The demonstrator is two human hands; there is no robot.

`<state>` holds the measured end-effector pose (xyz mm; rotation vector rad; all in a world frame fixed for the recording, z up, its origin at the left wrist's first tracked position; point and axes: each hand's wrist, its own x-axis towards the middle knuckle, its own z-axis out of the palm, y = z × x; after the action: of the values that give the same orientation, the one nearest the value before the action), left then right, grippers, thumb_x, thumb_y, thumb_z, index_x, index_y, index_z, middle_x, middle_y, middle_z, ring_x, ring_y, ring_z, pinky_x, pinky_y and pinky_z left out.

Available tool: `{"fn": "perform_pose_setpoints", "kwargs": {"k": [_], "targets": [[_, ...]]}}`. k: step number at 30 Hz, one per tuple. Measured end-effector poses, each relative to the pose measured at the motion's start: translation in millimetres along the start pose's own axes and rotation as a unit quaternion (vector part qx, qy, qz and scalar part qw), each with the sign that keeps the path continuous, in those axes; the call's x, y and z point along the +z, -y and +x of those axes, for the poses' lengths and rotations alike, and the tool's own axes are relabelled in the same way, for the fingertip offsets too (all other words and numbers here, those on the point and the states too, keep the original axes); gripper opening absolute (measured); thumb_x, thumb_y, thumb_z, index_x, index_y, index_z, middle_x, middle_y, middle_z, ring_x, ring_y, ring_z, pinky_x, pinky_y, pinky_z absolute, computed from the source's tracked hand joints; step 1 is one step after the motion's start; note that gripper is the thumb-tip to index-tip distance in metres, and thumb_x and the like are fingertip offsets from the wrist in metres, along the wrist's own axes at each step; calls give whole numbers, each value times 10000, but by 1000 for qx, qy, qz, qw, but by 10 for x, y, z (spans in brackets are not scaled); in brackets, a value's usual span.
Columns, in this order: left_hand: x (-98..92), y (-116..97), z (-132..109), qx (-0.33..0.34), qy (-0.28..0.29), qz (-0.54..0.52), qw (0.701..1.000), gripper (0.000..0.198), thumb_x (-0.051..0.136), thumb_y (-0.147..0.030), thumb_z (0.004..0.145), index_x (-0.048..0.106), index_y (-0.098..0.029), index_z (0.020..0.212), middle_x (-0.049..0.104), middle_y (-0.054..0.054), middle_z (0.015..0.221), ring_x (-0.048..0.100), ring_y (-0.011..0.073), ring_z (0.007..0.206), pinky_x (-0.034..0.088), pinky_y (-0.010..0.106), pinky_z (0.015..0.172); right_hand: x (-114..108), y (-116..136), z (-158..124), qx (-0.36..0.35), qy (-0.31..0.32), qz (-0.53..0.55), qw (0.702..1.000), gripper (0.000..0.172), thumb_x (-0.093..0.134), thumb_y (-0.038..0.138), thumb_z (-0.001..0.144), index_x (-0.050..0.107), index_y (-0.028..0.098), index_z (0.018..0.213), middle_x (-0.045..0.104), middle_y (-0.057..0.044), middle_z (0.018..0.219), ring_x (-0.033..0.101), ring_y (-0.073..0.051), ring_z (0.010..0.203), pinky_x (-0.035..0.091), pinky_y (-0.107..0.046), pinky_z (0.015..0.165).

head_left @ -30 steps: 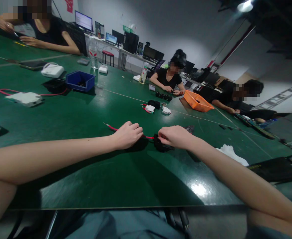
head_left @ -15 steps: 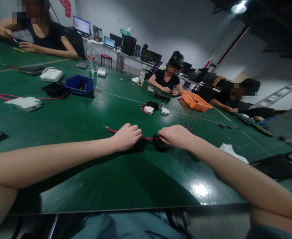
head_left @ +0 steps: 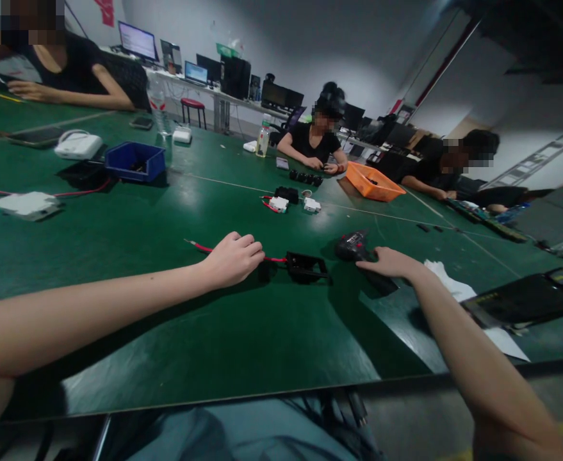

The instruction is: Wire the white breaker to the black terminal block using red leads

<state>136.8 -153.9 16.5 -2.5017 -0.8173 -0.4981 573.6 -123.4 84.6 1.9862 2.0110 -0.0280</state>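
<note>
The right hand (head_left: 392, 262) is no longer working at the black case (head_left: 305, 276); it is now reaching over the power drill (head_left: 351, 245), its thumb stretching across the handle. Its other fingers are partly hiding, so I cannot tell whether they are closing around the grip or only touching it.

The left hand (head_left: 236, 259) is staying where it was, curling its fingers around the red wire (head_left: 202, 248) and leaving almost no gap. One bare-tipped end is sticking out to the left of that hand; the other side is running right, into the case. The case is now lying uncovered on the green table (head_left: 243, 346), just right of the left hand and left of the drill, with its opening showing. So the work is shifting from fingering the case to handling the tool, while the left hand alone is keeping the wire.

Farther out, two white switches (head_left: 278, 205) (head_left: 312, 205) are sitting beyond the left hand, a blue bin (head_left: 132, 172) is standing to its far left, and crumpled paper (head_left: 447, 280) is lying right of the right hand.
</note>
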Motion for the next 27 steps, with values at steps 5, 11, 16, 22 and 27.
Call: {"fn": "perform_pose_setpoints", "kwargs": {"k": [5,11,16,22,27], "targets": [[-27,-19,25,4,-1,17,1000,204,479,-239,990,673,-177,977,683,77,970,572,217,881,329,360,664,136,101,218,2,-22,62,998,522,578,618,823,712,122,913,733,-183,947,695,-293,810,503,-353,677],[-55,-39,46,7,11,29,999,182,514,-240,974,678,-180,1022,688,72,980,574,220,883,346,366,678,162,177,253,31,-27,116,992,453,642,557,786,731,116,842,727,-148,889,681,-259,782,469,-302,645],[-54,-40,55,-4,9,31,999,212,489,-260,992,681,-179,1031,686,72,997,576,223,903,349,366,682,156,199,64,40,-73,183,980,426,685,531,756,723,112,818,707,-116,812,653,-237,740,429,-287,618],[-36,-31,56,-18,10,32,999,196,502,-250,982,682,-179,1010,684,77,987,570,220,892,336,361,675,-145,391,-430,-55,-106,476,871,429,732,481,731,706,127,971,676,-57,772,601,-195,679,416,-292,603],[-5,-24,43,-22,16,42,999,233,478,-282,998,691,-192,965,679,64,947,557,213,869,317,362,663,-502,686,-1160,-156,-116,708,679,480,795,413,731,653,199,1137,678,-110,1135,634,-190,792,474,-298,619]]}}
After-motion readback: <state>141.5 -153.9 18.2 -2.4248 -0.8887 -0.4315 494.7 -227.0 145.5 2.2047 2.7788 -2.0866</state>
